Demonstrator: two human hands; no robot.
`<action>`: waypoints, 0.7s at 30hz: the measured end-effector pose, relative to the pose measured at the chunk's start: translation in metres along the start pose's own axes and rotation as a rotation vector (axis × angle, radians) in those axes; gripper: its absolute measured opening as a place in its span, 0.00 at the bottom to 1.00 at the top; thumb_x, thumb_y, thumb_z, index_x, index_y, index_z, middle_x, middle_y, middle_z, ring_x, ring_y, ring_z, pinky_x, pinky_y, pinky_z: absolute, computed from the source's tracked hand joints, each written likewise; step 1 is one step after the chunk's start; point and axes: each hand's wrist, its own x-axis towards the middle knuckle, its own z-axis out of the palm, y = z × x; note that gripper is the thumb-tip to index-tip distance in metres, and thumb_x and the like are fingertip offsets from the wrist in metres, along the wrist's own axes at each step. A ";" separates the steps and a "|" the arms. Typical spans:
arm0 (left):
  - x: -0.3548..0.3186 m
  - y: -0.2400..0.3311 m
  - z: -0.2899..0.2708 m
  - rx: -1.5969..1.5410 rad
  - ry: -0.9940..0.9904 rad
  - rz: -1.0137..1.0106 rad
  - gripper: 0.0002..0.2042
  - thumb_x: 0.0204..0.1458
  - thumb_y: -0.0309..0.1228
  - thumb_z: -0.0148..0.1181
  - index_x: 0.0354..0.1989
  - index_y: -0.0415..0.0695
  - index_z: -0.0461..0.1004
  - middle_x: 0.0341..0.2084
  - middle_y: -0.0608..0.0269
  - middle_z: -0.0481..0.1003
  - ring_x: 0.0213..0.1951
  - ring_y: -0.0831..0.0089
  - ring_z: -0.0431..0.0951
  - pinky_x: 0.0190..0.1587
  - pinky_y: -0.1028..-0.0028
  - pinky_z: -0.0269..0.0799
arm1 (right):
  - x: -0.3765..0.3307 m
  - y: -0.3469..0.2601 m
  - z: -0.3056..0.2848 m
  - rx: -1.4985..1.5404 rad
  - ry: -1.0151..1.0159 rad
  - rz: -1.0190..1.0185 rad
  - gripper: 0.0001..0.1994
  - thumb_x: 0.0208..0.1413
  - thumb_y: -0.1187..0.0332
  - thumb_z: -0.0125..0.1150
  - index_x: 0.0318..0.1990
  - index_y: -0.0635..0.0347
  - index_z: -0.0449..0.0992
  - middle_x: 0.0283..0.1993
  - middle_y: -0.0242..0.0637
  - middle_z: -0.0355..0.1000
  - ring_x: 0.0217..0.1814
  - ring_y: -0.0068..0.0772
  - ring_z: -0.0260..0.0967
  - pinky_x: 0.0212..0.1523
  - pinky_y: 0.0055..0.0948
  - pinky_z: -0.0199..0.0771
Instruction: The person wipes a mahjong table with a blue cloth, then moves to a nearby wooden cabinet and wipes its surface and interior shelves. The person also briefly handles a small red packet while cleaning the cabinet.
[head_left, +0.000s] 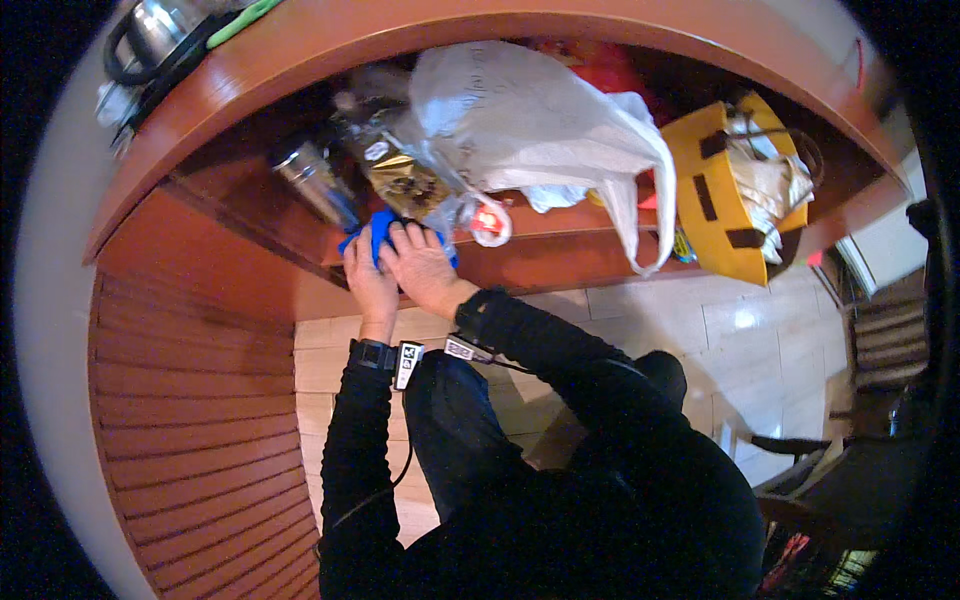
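Note:
A bright blue cloth (380,230) lies bunched at the front edge of the shelf, toward the left. My left hand (370,285) presses on its left side with the fingers bent into it. Close beside it, my right hand (425,272) has its fingers curled over the right part of the same cloth. Part of the cloth is hidden beneath both hands. Just beyond the hands stand a shiny metal canister (312,180) and a gold-coloured packet (405,182) with clear plastic around it.
A large white plastic bag (530,120) fills the middle of the shelf, its handles hanging over the front. To its right is a yellow bag (730,205) with cloth inside. A metal kettle (165,35) sits on the top left. Slatted brown panels (200,420) flank the left; a wooden chair (840,470) stands right.

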 end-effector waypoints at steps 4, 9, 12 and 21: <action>-0.014 0.004 0.003 0.036 0.029 0.008 0.23 0.53 0.21 0.60 0.60 0.39 0.72 0.55 0.44 0.72 0.57 0.46 0.72 0.61 0.57 0.67 | -0.004 0.006 0.003 -0.009 0.076 -0.050 0.12 0.55 0.64 0.57 0.47 0.51 0.75 0.56 0.45 0.69 0.58 0.48 0.65 0.59 0.50 0.66; -0.096 0.017 0.011 -0.197 -0.007 -0.062 0.18 0.56 0.25 0.61 0.56 0.37 0.73 0.48 0.45 0.74 0.52 0.46 0.74 0.56 0.57 0.70 | -0.069 0.027 -0.004 0.147 0.208 -0.230 0.09 0.51 0.64 0.58 0.40 0.52 0.75 0.47 0.39 0.69 0.57 0.45 0.65 0.52 0.40 0.72; -0.170 0.032 0.039 -0.220 -0.285 -0.206 0.18 0.59 0.28 0.60 0.56 0.37 0.73 0.43 0.47 0.77 0.48 0.48 0.76 0.54 0.55 0.71 | -0.159 0.049 0.000 0.318 -0.071 -0.048 0.12 0.51 0.66 0.59 0.44 0.52 0.75 0.50 0.42 0.70 0.58 0.50 0.67 0.58 0.46 0.70; -0.223 0.057 0.166 -0.527 -0.882 -0.319 0.30 0.57 0.39 0.66 0.64 0.37 0.64 0.52 0.43 0.76 0.52 0.52 0.78 0.53 0.60 0.75 | -0.346 0.235 0.063 0.474 0.235 0.682 0.17 0.45 0.84 0.58 0.43 0.55 0.76 0.44 0.42 0.72 0.50 0.44 0.71 0.50 0.42 0.74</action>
